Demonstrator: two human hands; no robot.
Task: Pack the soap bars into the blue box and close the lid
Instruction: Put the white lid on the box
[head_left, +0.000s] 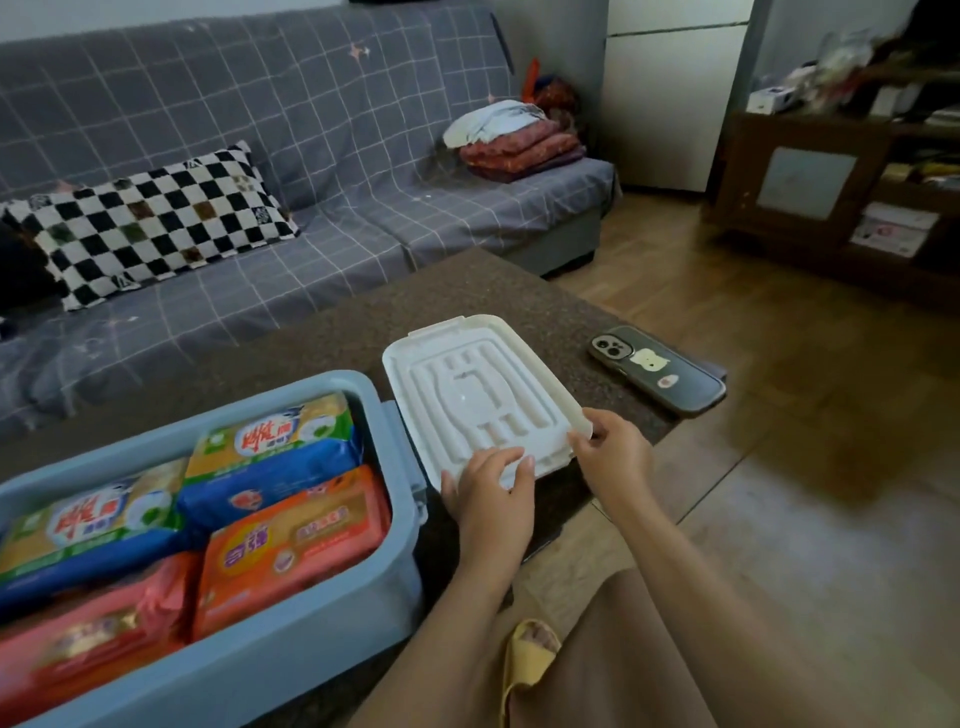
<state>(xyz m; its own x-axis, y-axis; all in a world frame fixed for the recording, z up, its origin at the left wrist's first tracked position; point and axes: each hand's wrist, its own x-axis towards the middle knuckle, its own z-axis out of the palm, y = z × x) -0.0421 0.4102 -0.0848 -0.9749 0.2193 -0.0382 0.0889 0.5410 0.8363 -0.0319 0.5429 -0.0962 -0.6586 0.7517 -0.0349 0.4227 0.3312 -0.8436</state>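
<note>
The blue box (306, 639) stands open at the lower left of the dark table, filled with several wrapped soap bars (291, 535) in blue-green and orange packs. Right of it lies the white lid (478, 395), inner side up, its near end slightly raised. My left hand (493, 499) grips the lid's near edge, fingers over the top. My right hand (613, 457) pinches the lid's near right corner.
A phone (657, 371) in a dark case lies on the table's right edge, beyond the lid. A grey checked sofa (337, 156) with a chequered pillow (150, 218) runs behind the table. Wooden floor and a dark cabinet (810, 176) are to the right.
</note>
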